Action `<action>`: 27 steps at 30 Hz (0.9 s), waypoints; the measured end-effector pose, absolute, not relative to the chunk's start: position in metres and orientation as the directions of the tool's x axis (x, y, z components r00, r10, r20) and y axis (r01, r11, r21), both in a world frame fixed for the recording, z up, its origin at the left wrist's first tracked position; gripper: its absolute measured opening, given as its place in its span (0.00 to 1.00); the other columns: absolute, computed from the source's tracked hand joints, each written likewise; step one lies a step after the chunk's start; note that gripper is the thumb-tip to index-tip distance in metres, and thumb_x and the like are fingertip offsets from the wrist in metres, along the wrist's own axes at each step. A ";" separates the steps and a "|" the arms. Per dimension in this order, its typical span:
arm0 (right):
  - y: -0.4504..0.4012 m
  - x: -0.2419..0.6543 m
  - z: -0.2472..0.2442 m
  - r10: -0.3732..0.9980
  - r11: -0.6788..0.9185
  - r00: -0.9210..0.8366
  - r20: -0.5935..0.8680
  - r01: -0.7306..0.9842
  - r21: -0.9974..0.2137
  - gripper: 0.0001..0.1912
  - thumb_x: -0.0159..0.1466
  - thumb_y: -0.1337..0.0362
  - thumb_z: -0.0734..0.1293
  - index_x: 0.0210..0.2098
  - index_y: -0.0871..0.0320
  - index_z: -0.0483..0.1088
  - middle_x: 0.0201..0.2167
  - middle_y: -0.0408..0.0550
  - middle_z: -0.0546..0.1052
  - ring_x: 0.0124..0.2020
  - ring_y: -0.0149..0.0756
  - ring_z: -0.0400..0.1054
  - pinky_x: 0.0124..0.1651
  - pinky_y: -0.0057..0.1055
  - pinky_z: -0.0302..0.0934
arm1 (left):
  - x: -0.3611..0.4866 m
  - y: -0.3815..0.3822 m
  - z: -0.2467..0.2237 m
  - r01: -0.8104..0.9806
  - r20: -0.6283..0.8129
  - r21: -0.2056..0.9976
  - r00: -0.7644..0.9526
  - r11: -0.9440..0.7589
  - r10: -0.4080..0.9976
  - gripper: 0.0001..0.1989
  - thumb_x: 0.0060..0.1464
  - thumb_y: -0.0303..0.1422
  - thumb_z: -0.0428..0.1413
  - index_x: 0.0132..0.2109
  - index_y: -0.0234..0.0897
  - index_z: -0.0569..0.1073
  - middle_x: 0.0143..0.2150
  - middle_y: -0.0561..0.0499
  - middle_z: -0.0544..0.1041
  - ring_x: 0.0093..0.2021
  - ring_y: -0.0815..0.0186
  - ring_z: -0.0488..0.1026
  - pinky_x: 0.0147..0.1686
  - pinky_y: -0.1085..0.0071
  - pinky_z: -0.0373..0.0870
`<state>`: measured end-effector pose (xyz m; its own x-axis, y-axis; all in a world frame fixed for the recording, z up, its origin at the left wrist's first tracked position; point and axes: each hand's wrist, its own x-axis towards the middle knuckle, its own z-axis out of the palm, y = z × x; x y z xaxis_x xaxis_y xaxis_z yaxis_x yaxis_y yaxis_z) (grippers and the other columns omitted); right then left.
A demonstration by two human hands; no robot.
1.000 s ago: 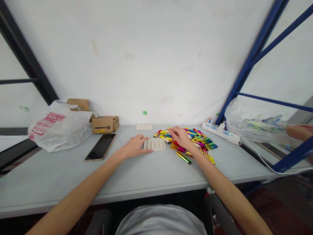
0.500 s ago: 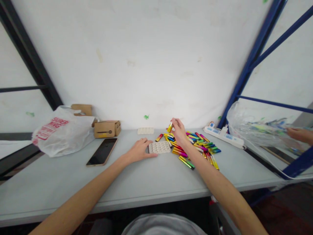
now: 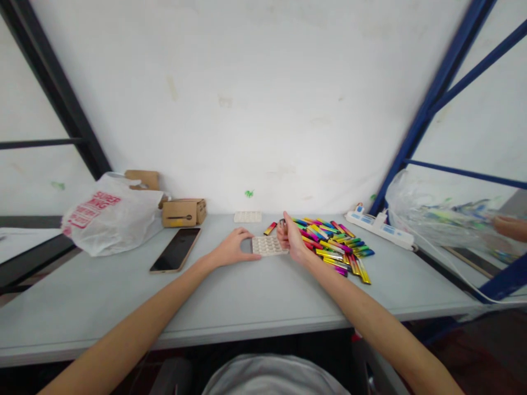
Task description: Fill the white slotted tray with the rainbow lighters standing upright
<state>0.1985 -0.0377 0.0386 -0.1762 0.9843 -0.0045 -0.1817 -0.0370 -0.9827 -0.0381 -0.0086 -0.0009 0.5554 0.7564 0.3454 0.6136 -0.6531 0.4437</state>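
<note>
A pale tray with rows of small holes lies flat on the table in front of me. My left hand grips its left end, thumb at the near corner and fingers at the far one. Over the tray's right end is my right hand, closed around a lighter with its thumb raised; only the metal top shows and the fingers cover the rest. To the right of that hand spreads a pile of shiny multicoloured lighters. One red and yellow lighter lies just behind the tray.
A second pale tray lies by the wall. On the left are a phone, a cardboard box and a white plastic bag. A power strip stands at right. Beyond the blue frame, another person's hand is near clear plastic.
My right hand has come left and down from above the pile, toward the tray, and turned thumb-up around the lighter. Some lighters at the pile's near edge have shifted. My left hand stays at the tray.
</note>
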 end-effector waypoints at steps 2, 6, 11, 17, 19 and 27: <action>-0.039 0.194 0.034 0.995 -0.035 -0.103 -0.019 -0.159 -0.987 0.31 0.68 0.37 0.58 0.20 0.50 0.49 0.13 0.34 0.47 0.15 0.27 0.35 0.18 0.28 0.33 | -0.037 -0.010 0.000 0.609 0.348 0.445 0.558 -0.657 0.753 0.37 0.47 0.63 0.68 0.54 0.40 0.80 0.53 0.42 0.77 0.55 0.47 0.76 0.61 0.52 0.72; -0.041 0.187 0.028 0.998 -0.016 -0.062 -0.009 -0.109 -0.994 0.27 0.68 0.45 0.57 0.18 0.50 0.49 0.13 0.36 0.50 0.14 0.28 0.38 0.18 0.28 0.35 | -0.036 -0.013 0.003 0.601 0.342 0.436 0.578 -0.670 0.741 0.37 0.46 0.63 0.68 0.54 0.40 0.80 0.53 0.42 0.77 0.55 0.47 0.76 0.61 0.53 0.72; -0.040 0.190 0.030 0.999 0.020 -0.042 0.025 -0.112 -0.994 0.25 0.68 0.47 0.57 0.19 0.51 0.52 0.13 0.36 0.51 0.15 0.28 0.39 0.18 0.28 0.35 | -0.036 -0.015 0.006 0.596 0.318 0.454 0.586 -0.662 0.745 0.38 0.46 0.62 0.69 0.54 0.38 0.80 0.54 0.41 0.77 0.56 0.47 0.75 0.62 0.52 0.71; -0.038 0.196 0.032 0.989 0.066 -0.122 0.083 -0.137 -0.988 0.30 0.66 0.36 0.59 0.22 0.52 0.60 0.15 0.33 0.50 0.16 0.27 0.38 0.20 0.27 0.38 | -0.032 -0.023 0.010 0.523 0.328 0.494 0.628 -0.695 0.705 0.38 0.44 0.61 0.71 0.55 0.39 0.80 0.56 0.41 0.76 0.58 0.46 0.75 0.64 0.51 0.70; -0.037 0.197 0.031 0.993 0.085 -0.079 0.093 -0.098 -0.992 0.29 0.67 0.38 0.59 0.20 0.52 0.57 0.14 0.34 0.50 0.16 0.27 0.38 0.20 0.27 0.37 | -0.029 -0.026 0.010 0.501 0.333 0.494 0.646 -0.710 0.687 0.38 0.45 0.60 0.72 0.55 0.40 0.80 0.55 0.42 0.76 0.58 0.47 0.74 0.64 0.52 0.70; -0.035 0.204 0.030 0.989 0.149 -0.017 0.149 -0.023 -0.989 0.25 0.68 0.47 0.58 0.19 0.51 0.52 0.14 0.36 0.51 0.15 0.27 0.39 0.19 0.29 0.35 | -0.027 -0.024 0.005 0.502 0.323 0.494 0.652 -0.709 0.686 0.36 0.44 0.57 0.73 0.54 0.40 0.80 0.57 0.41 0.75 0.58 0.48 0.74 0.65 0.52 0.69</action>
<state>0.2043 -0.0354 0.0297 -0.0171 0.9886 0.1493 -0.0235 0.1489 -0.9886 -0.0274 -0.0240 0.0052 0.6518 0.6864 0.3225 0.5025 -0.7094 0.4942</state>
